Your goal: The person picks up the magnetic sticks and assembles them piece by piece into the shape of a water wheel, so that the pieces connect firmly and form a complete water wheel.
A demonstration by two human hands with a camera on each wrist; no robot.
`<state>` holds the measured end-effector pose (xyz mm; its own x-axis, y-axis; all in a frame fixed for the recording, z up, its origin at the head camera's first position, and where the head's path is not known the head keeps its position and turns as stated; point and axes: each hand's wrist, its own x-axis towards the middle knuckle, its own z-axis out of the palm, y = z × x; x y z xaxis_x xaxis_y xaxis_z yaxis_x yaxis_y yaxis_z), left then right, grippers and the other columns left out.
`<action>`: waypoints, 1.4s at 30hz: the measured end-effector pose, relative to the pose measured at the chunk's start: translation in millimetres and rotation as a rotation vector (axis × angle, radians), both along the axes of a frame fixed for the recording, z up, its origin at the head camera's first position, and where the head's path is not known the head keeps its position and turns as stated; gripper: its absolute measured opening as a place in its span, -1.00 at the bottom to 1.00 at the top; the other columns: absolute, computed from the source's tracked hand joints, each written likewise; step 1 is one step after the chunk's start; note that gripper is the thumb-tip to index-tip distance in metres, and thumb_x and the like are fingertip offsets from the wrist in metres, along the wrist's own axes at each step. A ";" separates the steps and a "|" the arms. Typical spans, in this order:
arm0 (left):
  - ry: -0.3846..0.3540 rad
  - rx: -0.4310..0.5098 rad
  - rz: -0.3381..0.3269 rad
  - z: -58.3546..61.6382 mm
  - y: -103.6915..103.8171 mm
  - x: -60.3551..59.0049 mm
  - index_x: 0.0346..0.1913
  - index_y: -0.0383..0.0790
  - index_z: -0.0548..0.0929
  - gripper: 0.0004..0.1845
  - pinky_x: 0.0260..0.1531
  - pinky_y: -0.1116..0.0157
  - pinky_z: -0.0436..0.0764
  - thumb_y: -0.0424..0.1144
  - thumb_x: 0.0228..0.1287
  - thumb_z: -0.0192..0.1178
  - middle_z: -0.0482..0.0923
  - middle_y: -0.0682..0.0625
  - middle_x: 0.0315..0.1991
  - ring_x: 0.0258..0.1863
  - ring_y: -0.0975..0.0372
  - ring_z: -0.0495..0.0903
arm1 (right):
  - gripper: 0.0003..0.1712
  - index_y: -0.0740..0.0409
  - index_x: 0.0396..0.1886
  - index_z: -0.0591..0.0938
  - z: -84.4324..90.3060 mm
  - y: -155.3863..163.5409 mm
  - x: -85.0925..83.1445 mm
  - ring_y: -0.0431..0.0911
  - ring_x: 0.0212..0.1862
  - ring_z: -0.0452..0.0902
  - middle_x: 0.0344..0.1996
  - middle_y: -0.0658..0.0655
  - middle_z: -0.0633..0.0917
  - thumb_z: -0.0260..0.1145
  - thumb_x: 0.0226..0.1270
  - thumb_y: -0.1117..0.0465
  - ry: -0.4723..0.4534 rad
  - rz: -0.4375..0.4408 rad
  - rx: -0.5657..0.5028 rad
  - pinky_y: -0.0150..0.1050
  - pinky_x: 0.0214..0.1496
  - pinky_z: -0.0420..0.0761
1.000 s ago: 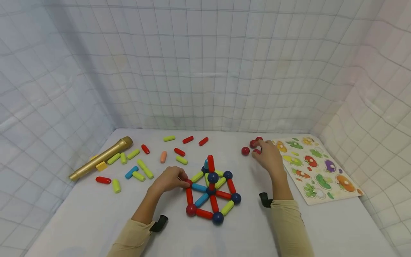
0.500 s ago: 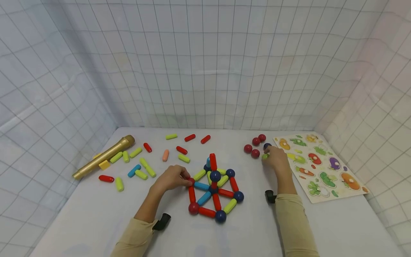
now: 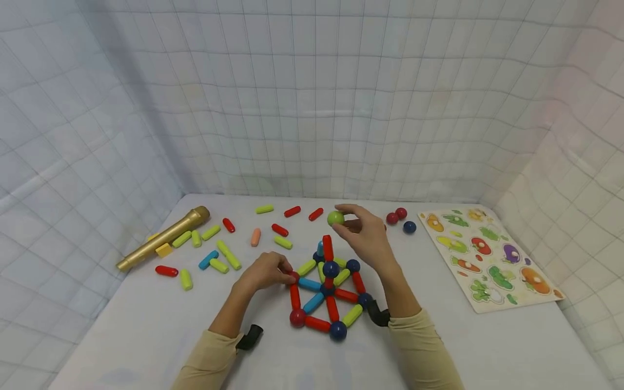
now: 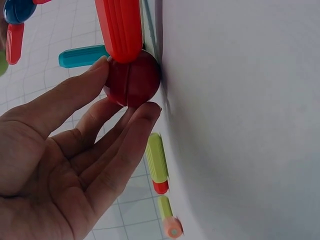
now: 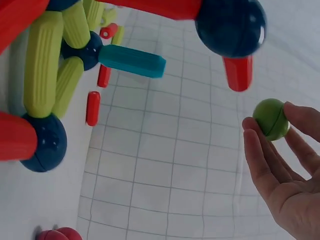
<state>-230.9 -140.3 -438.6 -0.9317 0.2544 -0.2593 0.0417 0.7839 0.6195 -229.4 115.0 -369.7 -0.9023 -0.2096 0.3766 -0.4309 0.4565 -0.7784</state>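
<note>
The right hand point(image 3: 369, 238) has carried the green ball point(image 3: 336, 218), which it pinches, near the upright red stick point(image 3: 327, 247) of the frame point(image 3: 327, 289), seemingly within joining reach, while the left hand point(image 3: 265, 271) grips the red corner ball point(image 4: 132, 82).

Left of structure point(image 3: 332, 309), microphone point(image 3: 163, 238) seemingly on blocks point(image 3: 164, 250).

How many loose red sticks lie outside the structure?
5: one red stick in front of the gold microphone, one right of its head, one behind a lime stick, another and a fifth farther back. The right hand may hide more.
</note>
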 end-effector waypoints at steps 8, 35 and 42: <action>0.000 -0.024 -0.011 -1.9 6.2 -0.8 -0.24 -0.20 0.71 -0.81 -0.36 0.35 0.51 -0.21 0.11 0.43 0.62 0.04 -0.40 -0.35 0.22 0.48 | -0.67 -0.01 0.10 0.64 -15.6 -11.5 -2.5 0.02 -0.01 0.72 0.04 0.08 0.69 0.31 0.35 0.18 -0.006 0.054 -0.024 -0.06 -0.04 0.70; -0.007 -0.062 -0.022 0.0 9.1 -1.4 -0.20 -0.22 0.72 -0.76 -0.34 0.36 0.53 -0.19 0.10 0.44 0.63 0.03 -0.37 -0.35 0.22 0.49 | -0.60 0.01 0.16 0.61 -40.8 -6.9 -20.9 -0.02 -0.10 0.69 0.11 0.20 0.65 0.29 0.36 0.06 -0.343 0.103 0.009 -0.17 -0.09 0.67; -0.016 -0.033 -0.003 -0.1 2.0 -0.5 -0.20 -0.20 0.72 -0.78 -0.34 0.35 0.52 -0.19 0.11 0.43 0.63 0.04 -0.37 -0.33 0.22 0.49 | -0.59 -0.09 0.17 0.61 -25.9 -5.7 -12.9 0.01 -0.07 0.67 0.11 0.13 0.65 0.29 0.35 -0.02 -0.263 0.062 0.144 -0.12 -0.10 0.67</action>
<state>-231.4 -138.3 -438.7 -0.9266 0.2478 -0.2828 0.0338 0.8039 0.5937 -242.3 109.3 -395.6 -0.9487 -0.3018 0.0940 -0.2535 0.5489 -0.7965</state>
